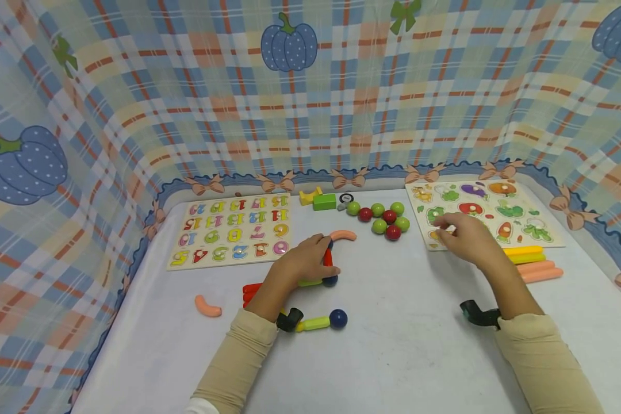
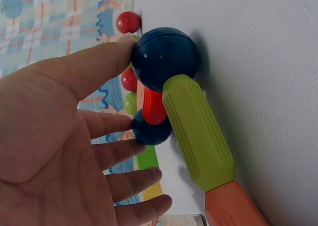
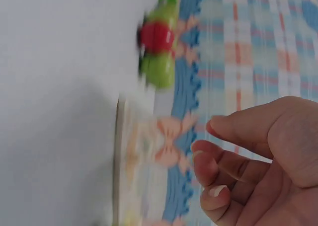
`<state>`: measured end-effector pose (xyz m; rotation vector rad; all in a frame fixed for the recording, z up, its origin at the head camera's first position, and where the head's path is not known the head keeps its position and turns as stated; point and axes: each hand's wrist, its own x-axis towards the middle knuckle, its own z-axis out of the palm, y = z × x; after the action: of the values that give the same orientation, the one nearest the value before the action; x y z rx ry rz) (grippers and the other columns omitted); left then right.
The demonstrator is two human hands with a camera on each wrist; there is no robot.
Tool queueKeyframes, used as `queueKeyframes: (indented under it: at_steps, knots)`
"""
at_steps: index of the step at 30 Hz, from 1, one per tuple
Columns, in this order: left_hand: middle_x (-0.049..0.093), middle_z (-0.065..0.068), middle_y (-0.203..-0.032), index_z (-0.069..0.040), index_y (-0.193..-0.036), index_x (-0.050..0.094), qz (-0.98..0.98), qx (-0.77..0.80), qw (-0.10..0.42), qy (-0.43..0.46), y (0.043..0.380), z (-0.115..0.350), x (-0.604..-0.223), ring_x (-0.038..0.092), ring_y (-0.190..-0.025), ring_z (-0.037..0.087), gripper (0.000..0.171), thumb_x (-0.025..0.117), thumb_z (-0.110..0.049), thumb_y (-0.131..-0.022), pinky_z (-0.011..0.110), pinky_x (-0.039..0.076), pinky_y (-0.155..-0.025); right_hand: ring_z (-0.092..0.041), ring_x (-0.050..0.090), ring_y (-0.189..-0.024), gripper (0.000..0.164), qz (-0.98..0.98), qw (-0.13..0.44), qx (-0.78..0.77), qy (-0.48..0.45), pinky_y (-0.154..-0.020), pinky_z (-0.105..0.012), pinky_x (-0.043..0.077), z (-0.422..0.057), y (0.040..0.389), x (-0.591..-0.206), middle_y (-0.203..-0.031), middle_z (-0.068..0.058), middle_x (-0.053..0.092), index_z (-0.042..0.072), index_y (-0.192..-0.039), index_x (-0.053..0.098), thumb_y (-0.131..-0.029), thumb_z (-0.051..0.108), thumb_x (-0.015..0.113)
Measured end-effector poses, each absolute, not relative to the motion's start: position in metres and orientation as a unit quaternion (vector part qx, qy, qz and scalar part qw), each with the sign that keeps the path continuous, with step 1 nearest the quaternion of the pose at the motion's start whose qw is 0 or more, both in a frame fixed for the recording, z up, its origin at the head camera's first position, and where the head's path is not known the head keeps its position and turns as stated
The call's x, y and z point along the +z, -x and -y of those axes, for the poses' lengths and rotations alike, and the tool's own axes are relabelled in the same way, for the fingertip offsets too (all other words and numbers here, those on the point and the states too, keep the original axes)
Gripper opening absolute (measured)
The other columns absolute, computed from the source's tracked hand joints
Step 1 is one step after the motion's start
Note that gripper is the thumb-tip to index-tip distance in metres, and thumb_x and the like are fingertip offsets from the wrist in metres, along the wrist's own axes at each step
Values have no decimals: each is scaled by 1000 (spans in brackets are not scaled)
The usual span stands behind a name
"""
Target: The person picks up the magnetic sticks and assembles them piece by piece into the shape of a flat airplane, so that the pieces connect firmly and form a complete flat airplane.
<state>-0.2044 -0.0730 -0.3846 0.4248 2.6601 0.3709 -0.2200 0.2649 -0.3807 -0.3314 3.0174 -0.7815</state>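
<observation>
My left hand point(image 1: 302, 261) pinches a red magnetic rod point(image 2: 154, 107) lengthwise, thumb on one dark blue ball point(image 2: 166, 59) and fingertips at the other ball point(image 2: 151, 131). From the thumb-side ball runs a yellow-green rod point(image 2: 198, 131), joined to an orange rod point(image 2: 233, 206). A second yellow-green rod point(image 1: 317, 323) with a blue ball point(image 1: 338, 319) lies by the left wrist. My right hand point(image 1: 466, 236), fingers loosely bent and holding nothing, hovers over the near left part of the vegetable puzzle board point(image 1: 540, 201). Its view is blurred.
A number puzzle board point(image 1: 227, 230) lies at left. Green and red balls point(image 1: 378, 218) cluster at the back, beside a green block point(image 1: 324, 202). Curved peach pieces point(image 1: 207, 306) lie about. Red rods point(image 1: 250, 291) sit under the left forearm; yellow rods point(image 1: 525, 253) and peach rods point(image 1: 543, 273) lie right.
</observation>
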Motion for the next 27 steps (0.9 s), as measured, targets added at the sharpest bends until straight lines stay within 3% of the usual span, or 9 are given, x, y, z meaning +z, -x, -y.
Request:
queueKeyframes:
  at_steps: [6,10,22,27]
  knots:
    - [23,6,-145,-17,-144,24,-956,136,211,-153,203,72,-383,27,-129,21,82,58,-54,-80,42,34,-96,-36,48,-92,33,-971,35,-234,35,-67,-48,41,-324,207,-387,-106,-20,54,2,-114,56,-90,24,52]
    - [24,6,-145,-17,-144,24,-957,134,207,-151,203,72,-384,28,-129,21,82,58,-54,-80,42,35,-96,-36,47,-94,35,-969,48,-242,32,-67,-48,41,-333,206,-392,-107,-20,53,2,-114,56,-90,27,53]
    - [21,7,-147,-19,-141,31,-959,93,181,-199,219,57,-382,19,-133,25,71,57,-50,-83,46,26,-101,-23,48,-70,27,-964,13,-237,120,-57,-33,41,-261,234,-398,-86,-10,56,4,-107,61,-84,20,61]
    - [34,5,-139,-21,-138,37,-958,37,170,-227,241,41,-383,31,-126,24,59,58,-38,-85,46,30,-98,-21,48,-68,32,-960,20,-227,162,-58,-33,39,-226,246,-402,-81,-6,56,7,-111,60,-83,21,63]
